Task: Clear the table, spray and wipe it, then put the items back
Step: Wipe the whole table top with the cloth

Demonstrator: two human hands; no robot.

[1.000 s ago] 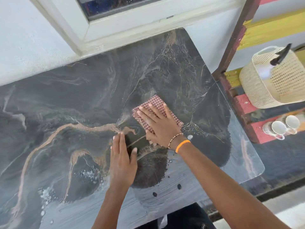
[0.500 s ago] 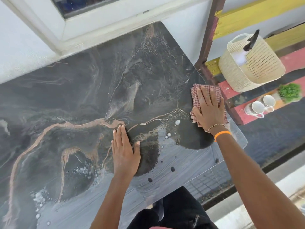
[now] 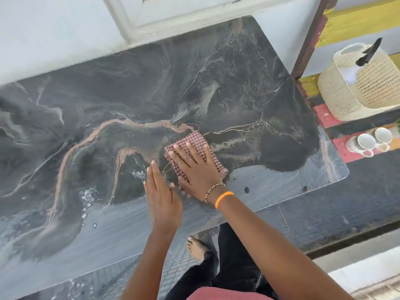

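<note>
The dark marbled table (image 3: 108,100) fills most of the view, with foamy wet patches near its front left. A folded red-checked cloth (image 3: 190,144) lies flat on the table near the middle. My right hand (image 3: 194,167) presses down on the cloth with fingers spread. Just to its left, my left hand (image 3: 161,195) rests flat on the bare tabletop, fingers together and holding nothing. The two hands nearly touch.
A cream woven basket (image 3: 372,92) holding a spray bottle with a black nozzle (image 3: 368,53) stands on a painted bench at the right. Two white mugs (image 3: 372,141) lie below it. A white wall and window frame run behind the table. My bare foot (image 3: 197,247) shows under the table's front edge.
My right hand has swept the cloth from the table's right edge back to the middle, beside my left hand. The left hand has stayed planted on the tabletop.
</note>
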